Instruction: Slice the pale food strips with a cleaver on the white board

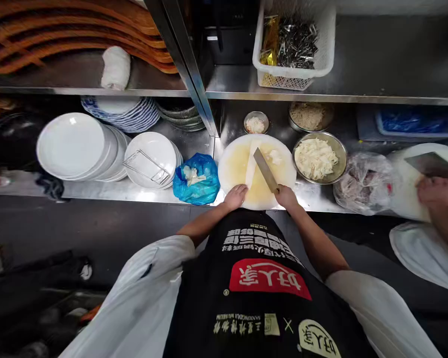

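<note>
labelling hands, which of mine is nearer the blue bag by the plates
Left. Your left hand rests at the near end of the pale strip on the round board, just right of the blue bag; your right hand, holding the cleaver, is farther right.

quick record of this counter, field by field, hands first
left hand: at the near end of a pale strip
right hand: gripping a cleaver
work surface: round white cutting board
right of board: metal bowl of pale slices
left of board: blue plastic bag
far right: co-worker's hand with another cleaver
</note>
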